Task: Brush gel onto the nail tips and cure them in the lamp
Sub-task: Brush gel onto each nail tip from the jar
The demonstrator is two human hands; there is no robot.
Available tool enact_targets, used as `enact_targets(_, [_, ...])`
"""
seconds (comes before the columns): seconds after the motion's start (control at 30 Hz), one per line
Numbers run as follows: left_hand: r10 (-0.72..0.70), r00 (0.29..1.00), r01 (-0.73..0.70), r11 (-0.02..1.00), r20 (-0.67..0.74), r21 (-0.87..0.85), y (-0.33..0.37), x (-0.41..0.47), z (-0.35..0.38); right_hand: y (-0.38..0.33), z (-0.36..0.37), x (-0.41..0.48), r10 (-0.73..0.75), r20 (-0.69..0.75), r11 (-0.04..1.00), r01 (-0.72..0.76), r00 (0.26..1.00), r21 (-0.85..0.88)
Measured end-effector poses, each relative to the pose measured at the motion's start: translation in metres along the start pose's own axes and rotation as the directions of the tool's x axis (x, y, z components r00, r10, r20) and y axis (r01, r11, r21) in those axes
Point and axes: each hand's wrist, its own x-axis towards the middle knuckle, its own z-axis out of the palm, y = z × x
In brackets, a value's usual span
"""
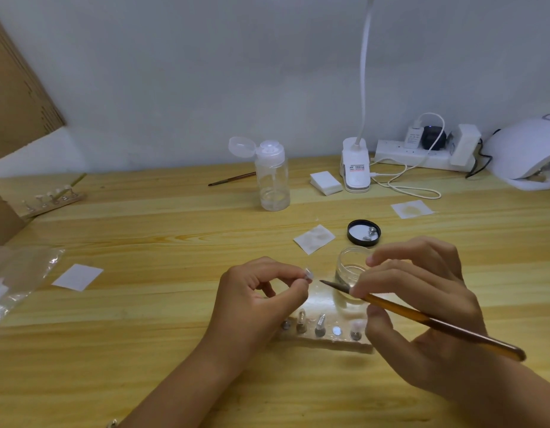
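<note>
The wooden table (162, 319) carries everything. At its far edge, at two o'clock in the view, stands the white curing lamp (525, 156), well apart from the work.

The left hand (258, 298) is at the centre. Its grip is pressed together, thumb and forefinger pinching one clear nail tip (308, 274). The right hand (422, 307), at four o'clock, has its grip closed around the brush (422, 319), held near the front like a pen. The point of the brush aims toward nine o'clock and stops just beside the nail tip. I cannot tell if they touch.

The holder strip (329, 342) with small stands lies at six o'clock from the hands. The open gel jar (349, 265) is at twelve o'clock from the brush point.

The nail tip looks very light, thin and smooth, so I think it slips easily. It seems best to hold it by the edges or base, leaving the upper face free for gel.
</note>
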Motion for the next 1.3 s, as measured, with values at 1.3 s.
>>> enact_targets(1.3, [-0.002,1.0,0.002,1.0,0.008,-0.025,-0.0023,-0.0019,-0.0016,0.0023,0.0038,-0.0008,-0.062,0.036,0.998,0.063,0.997,-0.02])
